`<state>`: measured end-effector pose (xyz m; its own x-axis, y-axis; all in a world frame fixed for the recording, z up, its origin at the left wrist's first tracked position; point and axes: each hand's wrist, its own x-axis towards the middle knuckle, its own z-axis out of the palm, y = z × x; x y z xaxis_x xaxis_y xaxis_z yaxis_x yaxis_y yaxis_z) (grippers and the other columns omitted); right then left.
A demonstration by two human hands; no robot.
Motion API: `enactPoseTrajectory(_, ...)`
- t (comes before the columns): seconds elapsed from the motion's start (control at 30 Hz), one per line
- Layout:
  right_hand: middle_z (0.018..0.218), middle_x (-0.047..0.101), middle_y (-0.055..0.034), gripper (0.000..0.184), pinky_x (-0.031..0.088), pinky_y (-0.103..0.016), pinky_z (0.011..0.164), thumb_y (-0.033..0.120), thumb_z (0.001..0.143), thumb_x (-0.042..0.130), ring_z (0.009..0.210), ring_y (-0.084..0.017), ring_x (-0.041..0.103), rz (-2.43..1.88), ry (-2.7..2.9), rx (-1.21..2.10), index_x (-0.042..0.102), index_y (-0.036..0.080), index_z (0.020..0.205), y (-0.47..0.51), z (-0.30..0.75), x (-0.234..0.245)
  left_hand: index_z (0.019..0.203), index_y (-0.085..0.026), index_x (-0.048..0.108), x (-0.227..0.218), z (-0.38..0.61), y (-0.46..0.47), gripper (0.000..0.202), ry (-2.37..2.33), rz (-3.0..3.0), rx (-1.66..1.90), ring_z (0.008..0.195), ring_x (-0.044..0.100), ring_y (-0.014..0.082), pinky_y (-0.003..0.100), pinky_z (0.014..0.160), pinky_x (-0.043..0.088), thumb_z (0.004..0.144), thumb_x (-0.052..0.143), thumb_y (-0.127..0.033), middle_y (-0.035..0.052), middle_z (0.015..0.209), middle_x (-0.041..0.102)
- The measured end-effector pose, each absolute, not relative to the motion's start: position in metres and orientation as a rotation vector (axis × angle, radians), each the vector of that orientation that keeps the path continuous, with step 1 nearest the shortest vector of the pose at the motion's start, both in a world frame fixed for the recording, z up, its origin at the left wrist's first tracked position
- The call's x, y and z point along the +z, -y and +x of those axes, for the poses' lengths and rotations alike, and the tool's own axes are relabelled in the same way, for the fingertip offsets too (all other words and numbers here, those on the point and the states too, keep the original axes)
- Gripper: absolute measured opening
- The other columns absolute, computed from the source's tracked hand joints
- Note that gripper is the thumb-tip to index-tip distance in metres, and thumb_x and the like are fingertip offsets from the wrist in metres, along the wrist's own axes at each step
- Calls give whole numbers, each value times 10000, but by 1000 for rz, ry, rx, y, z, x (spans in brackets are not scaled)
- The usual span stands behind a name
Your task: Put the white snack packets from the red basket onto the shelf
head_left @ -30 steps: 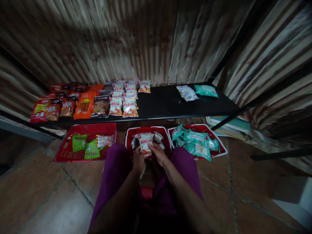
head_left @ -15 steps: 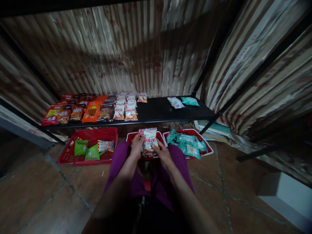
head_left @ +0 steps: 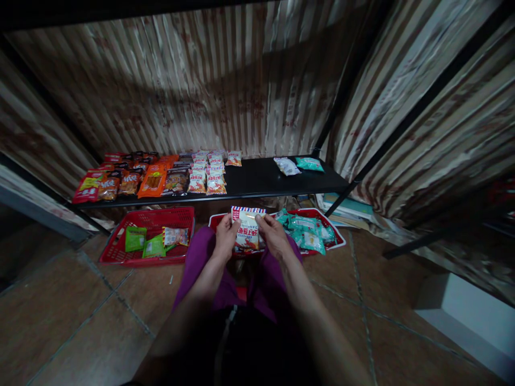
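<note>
Left hand [head_left: 226,236] and right hand [head_left: 274,235] pinch white snack bag [head_left: 248,231] at opposite edges, probably to keep it flat and steady.

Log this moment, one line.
left hand: holding white, stripe-edged plastic snack bag; right hand: holding same bag; view: bag overlaps middle red plastic basket

Room on shelf [head_left: 254,179] between packets [head_left: 216,182]

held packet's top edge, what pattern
Packet's top edge: red, white and blue stripes, best in head view.
</note>
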<state>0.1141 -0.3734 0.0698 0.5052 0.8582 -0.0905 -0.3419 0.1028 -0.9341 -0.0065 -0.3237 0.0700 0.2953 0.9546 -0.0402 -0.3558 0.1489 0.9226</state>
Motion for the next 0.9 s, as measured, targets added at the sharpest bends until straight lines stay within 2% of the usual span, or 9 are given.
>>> enactPoseTrajectory(0.13, 640, 696, 13, 369, 512, -255, 518, 461, 541, 796, 542, -152, 628, -1087, 501, 960, 662, 191, 753, 375, 109, 78, 907, -161, 638, 73, -8, 330, 356, -739, 1013, 1077, 822, 646, 193, 297, 737, 504, 620, 736, -349, 68, 920, 703)
enactPoseTrajectory(0.33, 603, 694, 7, 348, 508, -261, 511, 415, 510, 807, 555, -171, 641, -1064, 390, 903, 674, 190, 740, 377, 108, 86, 877, -162, 650, 86, -13, 332, 356, -712, 1020, 1045, 855, 636, 189, 278, 763, 483, 620, 749, -387, 64, 912, 700)
enactPoseTrajectory(0.43, 611, 697, 8, 341, 502, -260, 510, 414, 520, 805, 541, -165, 633, -1076, 409, 892, 686, 188, 746, 378, 109, 86, 837, -165, 651, 92, -13, 329, 328, -708, 1019, 1064, 771, 623, 155, 248, 721, 472, 631, 738, -404, 34, 836, 692)
enactPoseTrajectory(0.6, 598, 689, 17, 331, 478, -241, 499, 404, 507, 812, 520, -144, 611, -1105, 474, 885, 705, 179, 725, 379, 106, 86, 730, -156, 631, 95, -10, 323, 284, -761, 1001, 1090, 555, 538, 101, 206, 553, 429, 621, 721, -402, -22, 629, 626)
enactPoseTrajectory(0.9, 606, 697, 7, 300, 504, -266, 534, 370, 498, 809, 605, -186, 652, -1090, 395, 887, 701, 188, 710, 376, 102, 89, 676, -148, 644, 105, -5, 322, 222, -846, 997, 1166, 511, 506, 89, 197, 516, 405, 619, 691, -357, -31, 589, 612)
